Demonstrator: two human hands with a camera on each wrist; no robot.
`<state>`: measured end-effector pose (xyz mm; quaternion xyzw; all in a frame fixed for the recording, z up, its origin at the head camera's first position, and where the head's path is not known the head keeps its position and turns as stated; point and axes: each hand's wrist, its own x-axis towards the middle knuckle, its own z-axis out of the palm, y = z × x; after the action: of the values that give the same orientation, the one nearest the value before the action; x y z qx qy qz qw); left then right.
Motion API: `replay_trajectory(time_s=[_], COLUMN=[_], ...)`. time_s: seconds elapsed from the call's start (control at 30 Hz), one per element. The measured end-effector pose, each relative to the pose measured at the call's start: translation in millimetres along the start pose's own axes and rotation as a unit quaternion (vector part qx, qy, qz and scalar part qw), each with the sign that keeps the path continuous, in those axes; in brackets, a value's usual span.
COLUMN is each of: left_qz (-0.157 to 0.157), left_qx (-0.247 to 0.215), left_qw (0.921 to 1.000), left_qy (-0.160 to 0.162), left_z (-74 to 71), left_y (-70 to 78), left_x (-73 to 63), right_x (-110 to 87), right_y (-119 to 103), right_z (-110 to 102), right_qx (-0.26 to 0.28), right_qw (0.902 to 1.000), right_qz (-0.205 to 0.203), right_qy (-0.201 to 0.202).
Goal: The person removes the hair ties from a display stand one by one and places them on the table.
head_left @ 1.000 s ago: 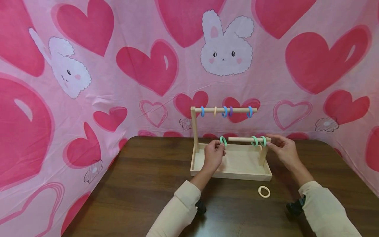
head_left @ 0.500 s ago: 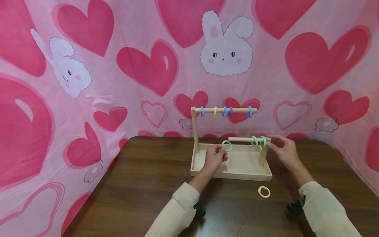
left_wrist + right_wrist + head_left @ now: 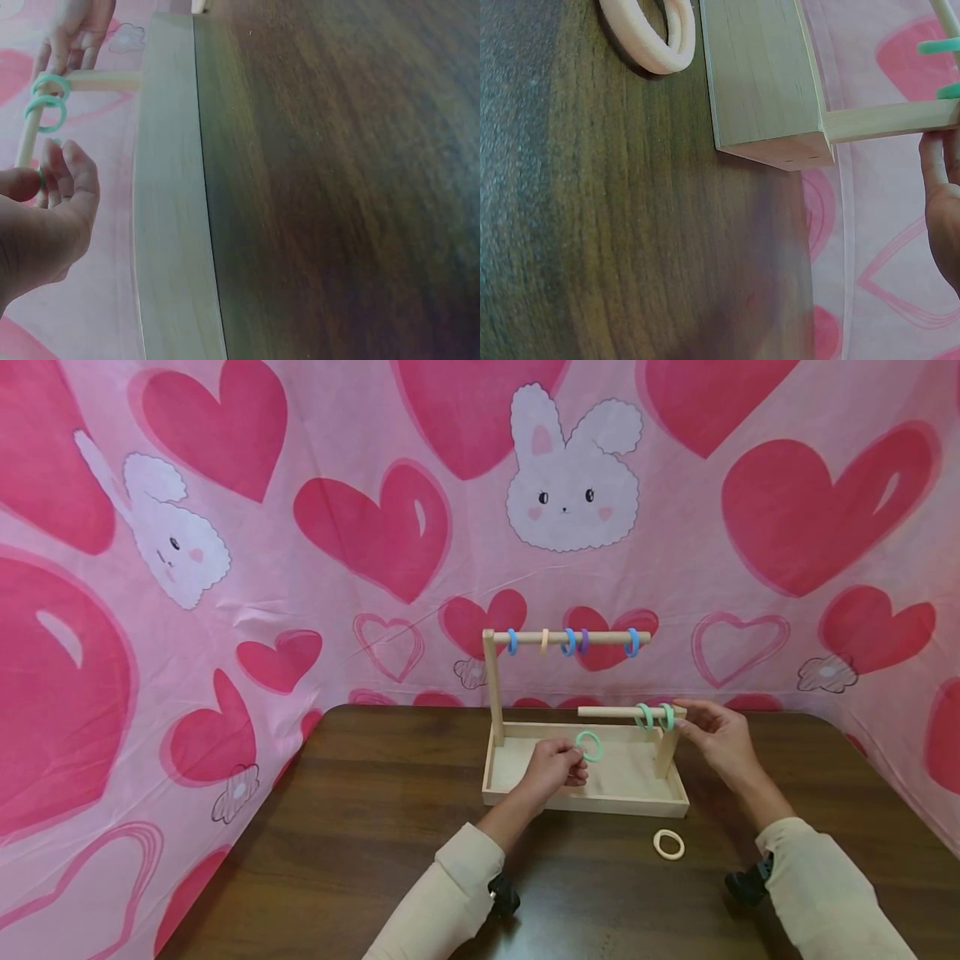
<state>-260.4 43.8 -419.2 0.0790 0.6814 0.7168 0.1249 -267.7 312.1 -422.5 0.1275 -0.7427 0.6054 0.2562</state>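
Observation:
My left hand (image 3: 553, 768) pinches a light green hair tie (image 3: 589, 746) by its left side. It is held up above the wooden rack's tray (image 3: 585, 810), lower than and apart from the short bar (image 3: 600, 712). Two green hair ties (image 3: 643, 717) hang around that bar near its right end. My right hand (image 3: 718, 739) holds the top of the short post (image 3: 666, 756) between thumb and fingers. In the left wrist view, the left hand (image 3: 56, 217) mostly hides its hair tie. The right wrist view shows the right hand (image 3: 943, 195) with fingers against the post (image 3: 892, 120).
Above, the rack's long bar (image 3: 607, 638) carries blue, peach and purple hair ties, including a blue one (image 3: 632, 643) near its free right end. A cream hair tie (image 3: 669, 845) lies on the brown table (image 3: 360, 827) before the tray. A pink heart-patterned cloth (image 3: 465, 543) hangs behind.
My left hand has moved down and to the right with the green hair tie, away from the short bar's free end. The hair tie has turned to face the camera. My right hand stays put.

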Motion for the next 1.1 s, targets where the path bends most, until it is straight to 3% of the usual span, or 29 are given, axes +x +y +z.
replay_trajectory(time_s=[0.4, 0.7, 1.1], left_qz=[-0.046, -0.085, -0.109], left_qx=[0.016, 0.036, 0.036], left_qw=[0.9974, 0.9898, 0.9798], left_qy=[-0.053, -0.109, -0.164], left_z=[4.5, 7.1, 16.2], left_y=[1.3, 2.0, -5.1], left_x=[-6.3, -9.7, -15.8], right_x=[0.1, 1.2, 0.1], right_y=[-0.1, -0.8, -1.2], right_z=[0.2, -0.7, -0.8], right_qx=[0.015, 0.038, -0.013], right_qw=[0.9999, 0.9992, 0.9999], right_qz=[-0.007, -0.014, -0.010], right_qy=[-0.002, -0.007, -0.002])
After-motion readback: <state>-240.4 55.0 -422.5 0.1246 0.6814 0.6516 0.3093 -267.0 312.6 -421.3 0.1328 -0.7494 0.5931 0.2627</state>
